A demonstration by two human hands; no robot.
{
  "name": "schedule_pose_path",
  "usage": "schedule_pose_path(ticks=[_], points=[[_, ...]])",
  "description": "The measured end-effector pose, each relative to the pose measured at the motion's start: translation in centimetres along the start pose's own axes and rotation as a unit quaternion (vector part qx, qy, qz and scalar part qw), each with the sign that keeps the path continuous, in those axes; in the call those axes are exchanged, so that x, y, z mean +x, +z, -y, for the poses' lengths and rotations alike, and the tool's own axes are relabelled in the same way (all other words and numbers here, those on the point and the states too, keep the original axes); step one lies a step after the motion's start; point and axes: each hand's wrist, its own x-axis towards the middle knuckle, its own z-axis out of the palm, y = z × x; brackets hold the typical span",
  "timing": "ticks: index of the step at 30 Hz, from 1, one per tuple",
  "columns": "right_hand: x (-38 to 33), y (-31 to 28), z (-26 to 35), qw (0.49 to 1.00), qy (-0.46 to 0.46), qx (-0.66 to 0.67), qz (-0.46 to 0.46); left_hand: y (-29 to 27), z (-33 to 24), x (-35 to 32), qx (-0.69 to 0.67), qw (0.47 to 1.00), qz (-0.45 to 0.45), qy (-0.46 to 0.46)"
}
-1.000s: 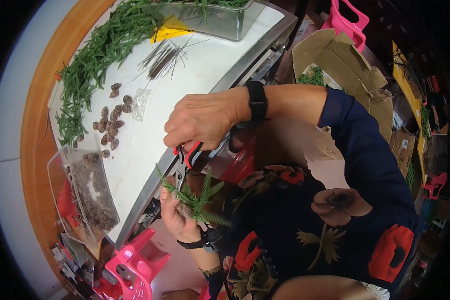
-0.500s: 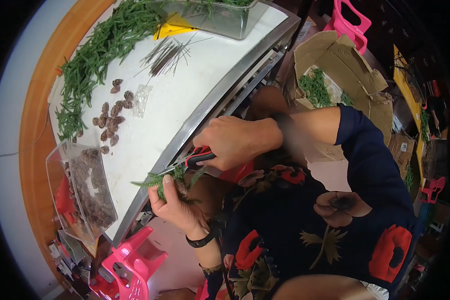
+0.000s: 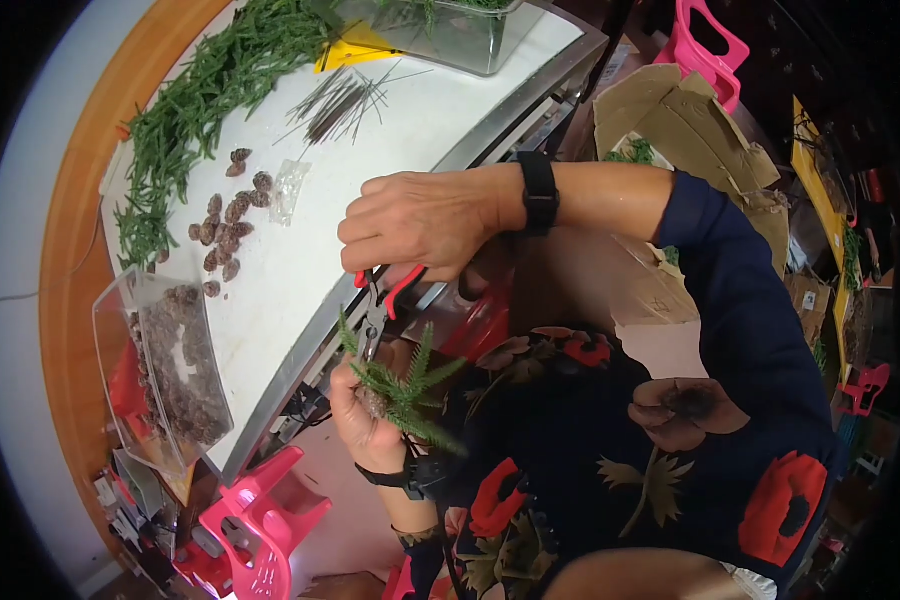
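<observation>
My right hand (image 3: pixel 415 222) grips red-handled pliers (image 3: pixel 373 318) over the table's near edge, with their jaws pointing down toward my left hand. Closed round a green artificial pine sprig (image 3: pixel 410 388), my left hand (image 3: pixel 363 425) is just off that edge. A small brown pine cone (image 3: pixel 372 402) sits at the sprig's base, against my fingers. The tips of the jaws meet the sprig's stem end near my left fingertips; what they pinch there is too small to make out.
On the white table (image 3: pixel 300 260) lie loose pine cones (image 3: pixel 220 232), thin dark wires (image 3: pixel 335 108) and a heap of green sprigs (image 3: pixel 195 120). A clear bin of cones (image 3: pixel 185 370) stands at the left. A cardboard box (image 3: pixel 705 125) and pink stools (image 3: pixel 265 520) are close by.
My right hand has turned and lifted, so the pliers now point downward with handles spread. My left hand has rotated the sprig toward me, bringing its cone into view.
</observation>
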Motion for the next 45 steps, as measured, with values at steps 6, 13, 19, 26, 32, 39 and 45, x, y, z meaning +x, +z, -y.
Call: schedule_pose_path(ticks=[6, 13, 19, 26, 32, 39, 45], points=[[-0.2, 0.3, 0.1, 0.999, 0.046, 0.016, 0.001, 1.6, -0.1, -0.2, 0.016, 1.000, 0.009, -0.004], [-0.8, 0.7, 4.5, 0.943, 0.293, 0.109, 0.118, 1.6, 0.8, 0.6, 0.330, 0.878, -0.183, 0.294], [-1.0, 0.1, 5.3, 0.908, 0.366, 0.120, 0.165, 1.7, 1.1, 1.1, 0.318, 0.888, -0.173, 0.285], [-1.7, 0.6, 1.3, 0.989, 0.135, 0.060, 0.024, 1.6, 0.4, 0.9, 0.144, 0.957, -0.162, 0.191], [-0.5, 0.1, 0.0, 0.999, 0.017, 0.031, -0.004, 0.7, -0.3, 0.2, 0.009, 0.999, -0.042, -0.007], [-0.9, -0.3, 0.8, 0.985, 0.144, 0.060, 0.075, 3.0, 0.4, 0.7, 0.025, 0.982, -0.172, 0.074], [-0.7, -0.4, 4.5, 0.877, 0.393, 0.168, 0.222, 1.1, 1.1, 1.5, 0.254, 0.929, -0.113, 0.244]])
